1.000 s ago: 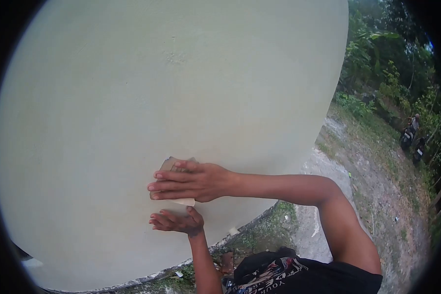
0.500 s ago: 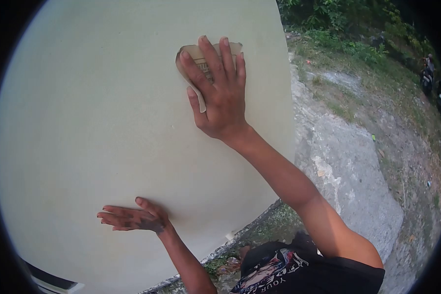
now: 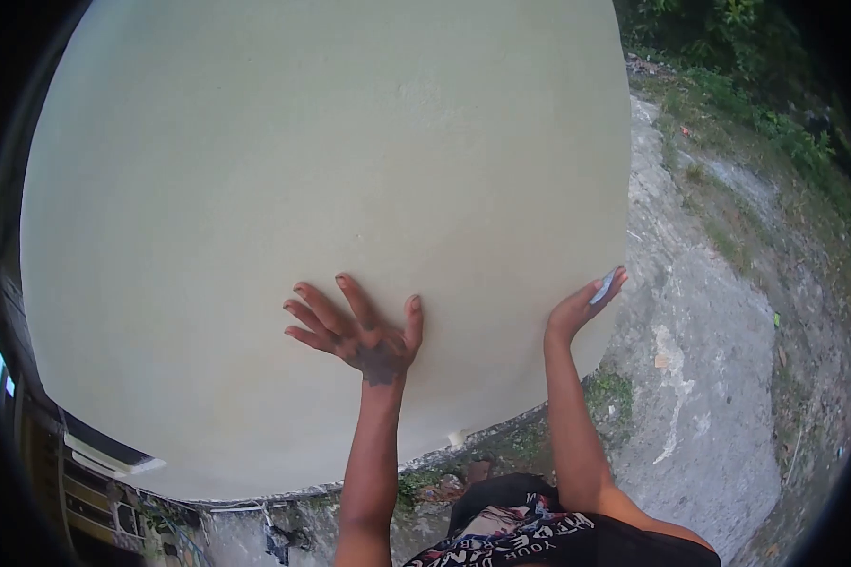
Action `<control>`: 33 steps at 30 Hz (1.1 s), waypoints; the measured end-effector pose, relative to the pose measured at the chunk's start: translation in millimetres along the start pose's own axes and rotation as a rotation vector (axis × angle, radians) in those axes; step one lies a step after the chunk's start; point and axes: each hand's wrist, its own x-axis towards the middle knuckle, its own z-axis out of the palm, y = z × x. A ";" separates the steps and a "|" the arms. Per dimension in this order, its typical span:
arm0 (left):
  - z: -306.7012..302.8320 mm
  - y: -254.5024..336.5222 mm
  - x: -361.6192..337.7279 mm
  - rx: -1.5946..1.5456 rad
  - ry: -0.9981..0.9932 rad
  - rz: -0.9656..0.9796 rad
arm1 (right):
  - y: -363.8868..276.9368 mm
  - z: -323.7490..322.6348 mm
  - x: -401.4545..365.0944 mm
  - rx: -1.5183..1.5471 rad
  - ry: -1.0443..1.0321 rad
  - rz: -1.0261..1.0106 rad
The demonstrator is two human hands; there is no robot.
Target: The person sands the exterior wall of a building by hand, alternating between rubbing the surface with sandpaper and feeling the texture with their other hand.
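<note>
A pale, smooth wall [image 3: 208, 208] fills most of the view. My left hand [image 3: 359, 335] lies against it with its fingers spread wide, holding nothing; a dark patch marks its back. Farther right, close to the wall's right edge, my right hand [image 3: 581, 307] is turned sideways. A small piece of sandpaper [image 3: 605, 286] shows between its thumb and fingers, looking pale grey-blue from this side. Most of the sheet is hidden by the hand.
Rough concrete ground [image 3: 690, 350] runs along the right, with grass and green bushes [image 3: 756, 104] beyond. Mossy ground borders the wall's lower edge. A dark opening with a white ledge [image 3: 113, 458] lies at the lower left.
My right hand has come down and right from high on the wall, with the sandpaper in it. My left hand has shifted and now spreads its fingers on the wall. The view has turned.
</note>
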 end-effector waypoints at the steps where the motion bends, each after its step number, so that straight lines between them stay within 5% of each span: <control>1: -2.9 -10.5 -5.8 0.031 0.023 -0.026 | -7.6 5.8 0.8 -0.052 0.040 0.063; 3: -8.6 -34.2 -16.2 0.023 -0.104 0.222 | -33.1 14.4 7.4 -0.048 -0.003 -0.004; 10: -55.3 -207.9 -90.0 0.087 0.042 -0.181 | -197.8 53.8 -25.0 -0.110 -0.115 -0.546; 16: -60.1 -249.8 -180.5 0.081 0.097 -0.365 | -309.4 95.9 -134.8 -0.085 -0.194 -0.944; 24: -63.2 -251.9 -193.6 0.094 0.083 -0.318 | -292.9 84.5 -287.0 -0.098 -0.685 -1.550; 26: -63.7 -250.3 -193.3 0.074 0.083 -0.303 | -278.1 84.5 -292.0 -0.144 -0.684 -1.893; 30: -65.5 -239.3 -192.0 0.138 0.063 -0.390 | -289.3 82.6 -238.9 -0.113 -0.684 -1.811; 33: -63.3 -215.9 -173.9 0.118 0.010 -0.695 | -306.6 82.1 -155.0 -0.182 -0.550 -1.616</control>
